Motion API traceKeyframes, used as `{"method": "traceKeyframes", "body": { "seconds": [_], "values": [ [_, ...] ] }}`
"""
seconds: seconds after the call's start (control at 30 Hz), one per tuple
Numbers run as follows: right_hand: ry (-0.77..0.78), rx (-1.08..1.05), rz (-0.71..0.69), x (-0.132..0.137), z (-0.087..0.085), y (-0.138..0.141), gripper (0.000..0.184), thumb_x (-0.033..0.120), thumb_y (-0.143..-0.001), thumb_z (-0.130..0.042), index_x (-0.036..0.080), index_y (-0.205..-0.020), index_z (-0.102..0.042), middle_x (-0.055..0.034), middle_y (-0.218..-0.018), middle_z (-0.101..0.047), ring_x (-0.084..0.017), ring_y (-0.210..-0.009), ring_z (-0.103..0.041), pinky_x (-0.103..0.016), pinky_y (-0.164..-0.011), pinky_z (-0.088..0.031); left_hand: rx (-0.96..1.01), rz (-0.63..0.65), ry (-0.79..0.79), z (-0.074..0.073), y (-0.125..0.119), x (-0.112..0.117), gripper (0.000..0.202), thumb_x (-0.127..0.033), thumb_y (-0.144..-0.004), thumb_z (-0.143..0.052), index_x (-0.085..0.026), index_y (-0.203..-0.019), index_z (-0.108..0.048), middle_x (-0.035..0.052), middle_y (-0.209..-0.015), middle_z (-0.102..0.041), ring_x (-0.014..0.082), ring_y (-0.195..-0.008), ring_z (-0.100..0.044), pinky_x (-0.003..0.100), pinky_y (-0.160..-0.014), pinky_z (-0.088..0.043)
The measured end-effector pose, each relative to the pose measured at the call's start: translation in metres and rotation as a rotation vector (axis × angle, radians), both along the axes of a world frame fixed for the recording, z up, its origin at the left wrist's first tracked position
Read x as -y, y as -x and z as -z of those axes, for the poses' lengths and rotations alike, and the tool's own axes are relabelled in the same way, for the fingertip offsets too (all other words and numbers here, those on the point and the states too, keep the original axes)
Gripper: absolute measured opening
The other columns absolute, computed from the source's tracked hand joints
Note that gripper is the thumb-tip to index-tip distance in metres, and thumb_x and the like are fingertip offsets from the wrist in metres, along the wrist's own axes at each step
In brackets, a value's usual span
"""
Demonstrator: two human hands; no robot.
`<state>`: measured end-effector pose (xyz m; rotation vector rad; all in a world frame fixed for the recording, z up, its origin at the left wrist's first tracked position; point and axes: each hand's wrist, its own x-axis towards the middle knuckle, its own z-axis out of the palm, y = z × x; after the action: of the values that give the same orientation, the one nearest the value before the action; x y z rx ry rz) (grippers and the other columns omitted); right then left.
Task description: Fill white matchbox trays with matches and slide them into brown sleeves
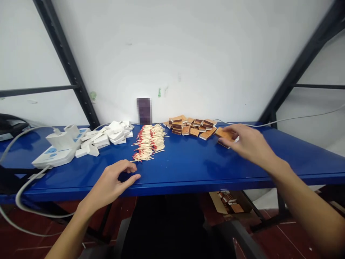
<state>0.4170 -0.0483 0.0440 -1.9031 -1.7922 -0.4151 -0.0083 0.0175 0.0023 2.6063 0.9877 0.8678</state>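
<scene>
My right hand grips a brown matchbox at the right end of a heap of similar matchboxes. A dark edge of another box shows just beneath it. My left hand rests near the table's front edge, its thumb and fingers apart and nothing between them. Just beyond its fingertips lies a pile of loose wooden matches with red heads, spread in two rough rows. Farther left is a heap of small white box pieces, which look like matchbox trays.
A white power strip with plugs and cables takes up the left of the blue table. A blurred dark upright object stands against the wall. Below the table, a cardboard box holds more matchboxes. Black metal posts rise at both sides.
</scene>
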Motion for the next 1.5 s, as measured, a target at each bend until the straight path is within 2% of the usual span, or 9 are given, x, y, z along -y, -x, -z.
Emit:
{"method": "traceKeyframes", "body": {
  "seconds": [0.13,0.37,0.63,0.77,0.87,0.97,1.13,1.27,1.5],
  "values": [
    [0.018,0.107,0.154,-0.006,0.005,-0.034,0.035,0.041,-0.089,-0.052,0.016,-0.110,-0.066,-0.0180,-0.109,-0.064,-0.036,-0.099,-0.061,-0.046,-0.079,-0.047,-0.023,-0.001,-0.050,0.002,-0.001,-0.001,0.021,-0.041,-0.093,-0.058,-0.021,-0.089,-0.062,0.0014,-0.085,-0.065,0.0162,-0.078,-0.059,0.026,-0.069,-0.047],
    [0.091,0.212,0.275,-0.020,0.034,-0.032,0.028,0.035,-0.091,-0.050,0.015,-0.096,-0.068,-0.0162,-0.114,-0.062,-0.030,-0.096,-0.062,-0.038,-0.070,-0.047,-0.052,-0.012,-0.069,0.004,0.002,-0.003,0.023,-0.041,-0.094,-0.056,-0.021,-0.088,-0.063,0.0013,-0.085,-0.066,0.0156,-0.079,-0.059,0.025,-0.071,-0.046],
    [0.078,0.214,0.249,-0.023,0.046,-0.046,0.031,0.036,-0.092,-0.049,0.016,-0.104,-0.068,-0.0161,-0.115,-0.062,-0.029,-0.091,-0.062,-0.038,-0.067,-0.047,-0.035,-0.013,-0.052,0.003,0.000,-0.001,0.024,-0.042,-0.094,-0.056,-0.021,-0.087,-0.064,0.0002,-0.084,-0.066,0.0149,-0.079,-0.059,0.025,-0.072,-0.046],
    [-0.067,0.251,0.166,-0.017,0.045,-0.034,0.036,0.039,-0.093,-0.047,0.018,-0.114,-0.066,-0.0156,-0.119,-0.062,-0.029,-0.091,-0.063,-0.036,-0.064,-0.047,-0.033,-0.078,0.034,-0.002,0.002,-0.002,0.028,-0.048,-0.093,-0.055,-0.021,-0.091,-0.065,0.0004,-0.085,-0.067,0.0153,-0.077,-0.061,0.025,-0.068,-0.047],
    [-0.133,0.295,0.023,-0.019,0.038,-0.009,0.037,0.039,-0.095,-0.043,0.018,-0.115,-0.066,-0.0132,-0.114,-0.064,-0.025,-0.087,-0.064,-0.032,-0.062,-0.045,-0.081,-0.187,0.029,-0.012,0.009,-0.017,0.035,-0.053,-0.091,-0.052,-0.022,-0.102,-0.066,0.0018,-0.087,-0.069,0.0173,-0.075,-0.062,0.027,-0.065,-0.047],
    [-0.030,0.292,-0.069,-0.032,0.028,0.016,0.036,0.036,-0.095,-0.043,0.020,-0.120,-0.063,-0.0104,-0.113,-0.066,-0.023,-0.082,-0.065,-0.031,-0.063,-0.045,-0.186,-0.305,-0.101,-0.026,0.018,-0.047,0.043,-0.056,-0.090,-0.050,-0.021,-0.112,-0.064,0.0058,-0.094,-0.070,0.0215,-0.078,-0.063,0.032,-0.072,-0.048],
    [0.186,0.250,0.025,-0.068,0.025,0.030,0.043,0.033,-0.093,-0.045,0.015,-0.131,-0.054,-0.0161,-0.116,-0.068,-0.030,-0.098,-0.065,-0.035,-0.071,-0.047,-0.510,-0.456,-0.119,-0.040,0.019,-0.098,0.049,-0.048,-0.093,-0.040,-0.022,-0.131,-0.058,0.0089,-0.086,-0.071,0.0305,-0.083,-0.066,0.035,-0.069,-0.045],
    [0.293,0.258,0.117,-0.088,0.029,0.027,0.045,0.036,-0.094,-0.042,0.014,-0.132,-0.052,-0.0197,-0.111,-0.069,-0.034,-0.099,-0.065,-0.039,-0.073,-0.048,-0.673,-0.516,-0.179,-0.035,0.013,-0.114,0.047,-0.040,-0.093,-0.038,-0.021,-0.130,-0.060,0.0173,-0.106,-0.071,0.0381,-0.100,-0.065,0.040,-0.075,-0.046],
    [0.373,0.132,0.157,-0.117,0.024,0.025,0.048,0.051,-0.093,-0.045,0.014,-0.120,-0.057,-0.0208,-0.111,-0.068,-0.034,-0.102,-0.065,-0.039,-0.077,-0.048,-0.589,-0.506,-0.161,-0.029,0.018,-0.124,0.040,-0.041,-0.091,-0.040,-0.019,-0.108,-0.068,0.0168,-0.097,-0.071,0.0353,-0.091,-0.066,0.038,-0.073,-0.045]
  ]
}}
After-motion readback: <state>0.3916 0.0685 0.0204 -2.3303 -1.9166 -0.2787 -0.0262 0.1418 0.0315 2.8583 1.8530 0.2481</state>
